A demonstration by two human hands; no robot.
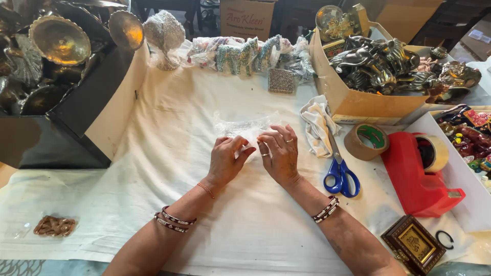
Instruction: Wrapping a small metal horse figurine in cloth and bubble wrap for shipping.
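Clear plastic bag (245,127), contents indiscernible, partly hidden beneath both hands.

Scissors (338,171) right of hands (254,156)

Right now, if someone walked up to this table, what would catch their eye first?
Probably the bright red tape dispenser at the right and the blue-handled scissors beside it. At centre, the left hand and right hand pinch a clear plastic bag on the white cloth. Boxes of shiny metal figurines fill the far corners.
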